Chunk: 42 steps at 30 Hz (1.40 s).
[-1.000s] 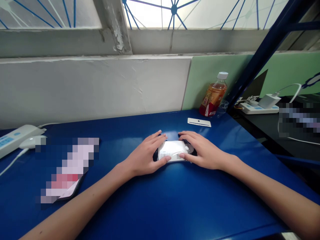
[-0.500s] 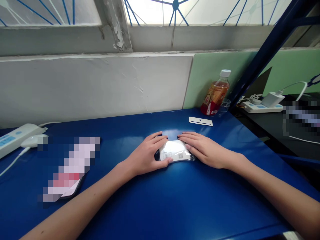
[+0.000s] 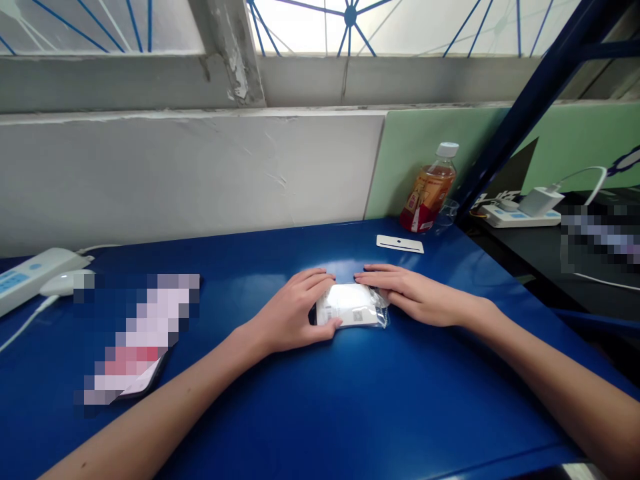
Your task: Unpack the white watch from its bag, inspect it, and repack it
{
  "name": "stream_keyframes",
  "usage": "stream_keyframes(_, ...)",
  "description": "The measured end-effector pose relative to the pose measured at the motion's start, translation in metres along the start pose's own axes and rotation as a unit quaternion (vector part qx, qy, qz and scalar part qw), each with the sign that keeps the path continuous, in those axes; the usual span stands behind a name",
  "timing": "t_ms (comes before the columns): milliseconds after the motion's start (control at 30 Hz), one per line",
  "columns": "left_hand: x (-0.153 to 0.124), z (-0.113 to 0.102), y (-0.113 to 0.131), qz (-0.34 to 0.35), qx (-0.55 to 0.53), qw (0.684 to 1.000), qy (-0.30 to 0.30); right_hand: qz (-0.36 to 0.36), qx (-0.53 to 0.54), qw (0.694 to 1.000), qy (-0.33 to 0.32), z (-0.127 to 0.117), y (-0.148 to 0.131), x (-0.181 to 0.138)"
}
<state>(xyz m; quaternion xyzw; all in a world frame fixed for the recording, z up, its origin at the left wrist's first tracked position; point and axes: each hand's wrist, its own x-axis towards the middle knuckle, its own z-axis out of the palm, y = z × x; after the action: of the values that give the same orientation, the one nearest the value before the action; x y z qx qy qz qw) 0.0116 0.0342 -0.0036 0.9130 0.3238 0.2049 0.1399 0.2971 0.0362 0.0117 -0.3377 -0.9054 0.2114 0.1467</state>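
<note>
Blue smooth-topped table (image 3: 325, 400) fills the lower frame. At lower left lies a flat, dark-edged phone (image 3: 145, 333), its face pixelated. Centre of frame: a white, flat, rectangular packet in clear plastic film (image 3: 349, 308) rests on the tabletop between the two bare hands, printed code facing up, loose film at its right end. Left hand (image 3: 299, 308) grasps the packet's left end, thumb along the near edge, fingers along the far side. Right hand (image 3: 419, 295) lies at the packet's right end, fingers extended and together, touching the film; cannot tell whether it pinches any. Left edge of frame: white power strip with blue sockets (image 3: 30, 280), white plug (image 3: 61, 284) beside it. Right of centre, beyond the hands: thin white rectangular card with a dark line (image 3: 400, 244). Behind it, a clear plastic bottle with white cap and orange-red label (image 3: 428, 193) stands near a pale green panel (image 3: 395, 157).
</note>
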Motion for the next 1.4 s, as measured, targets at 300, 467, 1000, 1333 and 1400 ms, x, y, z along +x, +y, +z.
stream_keyframes(300,0.000,0.001,0.002,-0.001,0.021,1.000,0.015,0.024,-0.044,0.993,0.103,0.010,-0.010,0.002)
stream_keyframes(467,0.000,0.002,0.002,-0.026,0.045,0.998,0.019,-0.007,-0.072,0.990,0.124,0.004,-0.001,0.002)
stream_keyframes(1000,-0.001,0.002,0.000,-0.018,0.047,0.998,-0.025,0.022,-0.049,0.996,0.069,0.005,0.000,0.001)
stream_keyframes(1333,0.000,0.000,0.000,-0.024,0.027,0.999,-0.025,0.020,0.010,0.987,0.161,0.027,0.004,0.006)
stream_keyframes(1400,0.001,0.001,0.000,-0.023,0.033,0.999,-0.017,-0.001,0.010,0.986,0.166,0.026,0.004,0.006)
